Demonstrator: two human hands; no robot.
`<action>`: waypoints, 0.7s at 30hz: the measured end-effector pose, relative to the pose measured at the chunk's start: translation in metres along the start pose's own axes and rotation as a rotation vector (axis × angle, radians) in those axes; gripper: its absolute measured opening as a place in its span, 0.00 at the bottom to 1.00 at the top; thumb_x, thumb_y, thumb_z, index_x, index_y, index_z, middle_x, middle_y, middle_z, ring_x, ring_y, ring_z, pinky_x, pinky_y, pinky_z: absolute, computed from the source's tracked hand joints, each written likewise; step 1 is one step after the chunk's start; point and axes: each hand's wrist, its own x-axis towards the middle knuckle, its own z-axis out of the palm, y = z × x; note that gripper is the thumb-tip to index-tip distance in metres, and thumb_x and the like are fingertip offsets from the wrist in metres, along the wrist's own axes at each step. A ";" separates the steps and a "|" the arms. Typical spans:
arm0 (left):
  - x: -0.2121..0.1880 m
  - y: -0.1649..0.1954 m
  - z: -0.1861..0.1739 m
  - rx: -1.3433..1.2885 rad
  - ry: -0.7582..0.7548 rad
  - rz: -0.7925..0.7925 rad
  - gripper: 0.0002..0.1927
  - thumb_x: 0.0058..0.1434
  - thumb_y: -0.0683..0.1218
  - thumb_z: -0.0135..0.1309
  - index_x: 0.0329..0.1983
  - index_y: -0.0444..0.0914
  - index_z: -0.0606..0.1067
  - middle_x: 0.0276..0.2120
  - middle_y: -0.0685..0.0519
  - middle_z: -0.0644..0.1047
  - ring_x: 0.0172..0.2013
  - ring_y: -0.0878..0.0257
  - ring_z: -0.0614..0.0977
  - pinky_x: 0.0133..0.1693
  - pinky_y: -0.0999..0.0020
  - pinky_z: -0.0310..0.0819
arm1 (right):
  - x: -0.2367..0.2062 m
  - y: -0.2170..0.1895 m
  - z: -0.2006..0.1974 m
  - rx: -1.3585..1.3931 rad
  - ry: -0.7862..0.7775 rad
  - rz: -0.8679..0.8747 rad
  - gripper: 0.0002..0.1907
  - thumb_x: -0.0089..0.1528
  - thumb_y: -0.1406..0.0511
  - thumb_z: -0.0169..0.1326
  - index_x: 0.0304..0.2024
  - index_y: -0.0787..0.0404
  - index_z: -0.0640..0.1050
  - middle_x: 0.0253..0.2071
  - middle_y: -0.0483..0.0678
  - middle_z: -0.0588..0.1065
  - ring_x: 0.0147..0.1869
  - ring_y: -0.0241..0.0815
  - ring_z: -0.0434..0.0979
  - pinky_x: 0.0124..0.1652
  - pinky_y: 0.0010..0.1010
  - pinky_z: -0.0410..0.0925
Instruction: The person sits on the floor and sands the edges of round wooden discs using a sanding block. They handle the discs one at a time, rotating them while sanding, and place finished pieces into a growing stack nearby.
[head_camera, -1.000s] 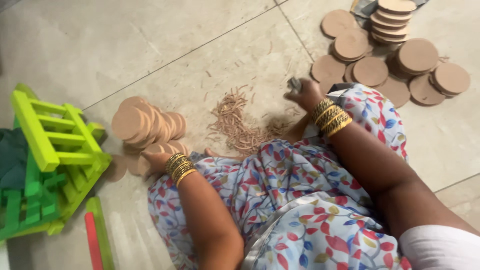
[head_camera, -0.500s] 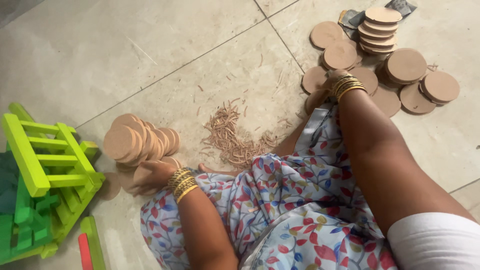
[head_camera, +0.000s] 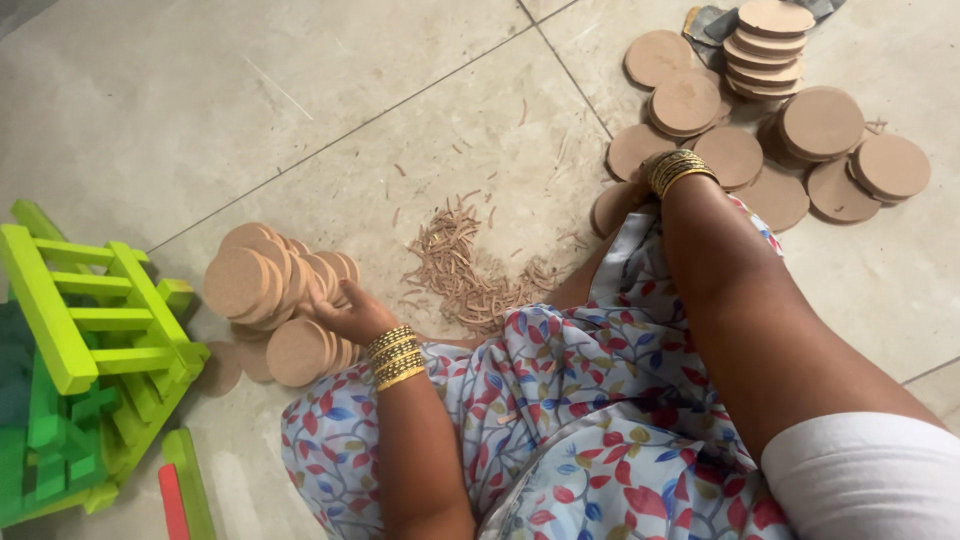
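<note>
I sit on a tiled floor with a floral cloth (head_camera: 560, 420) over my lap. My left hand (head_camera: 345, 312), gold bangles on the wrist, rests against a leaning pile of round brown discs (head_camera: 240, 282) at the left, fingers touching their edges. My right hand (head_camera: 622, 203) reaches to the upper right and lies on a flat disc at the near edge of a second spread of discs (head_camera: 820, 122). Its fingers are mostly hidden behind the bangled wrist. A tall stack of discs (head_camera: 768, 40) stands at the back of that spread.
A heap of thin brown shavings (head_camera: 462, 270) lies on the floor between the two disc groups. Bright green wooden slatted frames (head_camera: 90, 320) are piled at the left edge, with a red stick (head_camera: 172, 500) beside them.
My right hand has moved from beside the shavings out to the discs at the upper right. My left hand has stayed at the left pile of discs.
</note>
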 end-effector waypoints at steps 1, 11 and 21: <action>-0.001 -0.002 0.001 0.004 -0.032 -0.063 0.26 0.69 0.45 0.52 0.70 0.35 0.68 0.73 0.31 0.57 0.74 0.41 0.60 0.71 0.49 0.58 | 0.000 -0.002 0.001 -0.002 0.039 -0.014 0.14 0.62 0.57 0.57 0.44 0.57 0.85 0.49 0.55 0.81 0.51 0.53 0.82 0.45 0.45 0.74; -0.096 -0.004 0.060 -0.239 -0.917 -0.153 0.35 0.66 0.64 0.51 0.60 0.30 0.74 0.54 0.40 0.81 0.56 0.49 0.82 0.60 0.59 0.73 | -0.013 -0.031 -0.005 0.000 0.160 -0.035 0.15 0.64 0.55 0.55 0.47 0.54 0.83 0.52 0.54 0.77 0.54 0.56 0.77 0.47 0.48 0.70; -0.129 -0.001 0.074 0.414 -1.190 -0.197 0.35 0.57 0.66 0.57 0.54 0.34 0.75 0.45 0.38 0.82 0.47 0.43 0.83 0.50 0.53 0.76 | -0.054 -0.106 0.032 0.070 -0.444 -0.430 0.18 0.65 0.51 0.56 0.52 0.51 0.79 0.47 0.46 0.79 0.45 0.44 0.78 0.44 0.35 0.71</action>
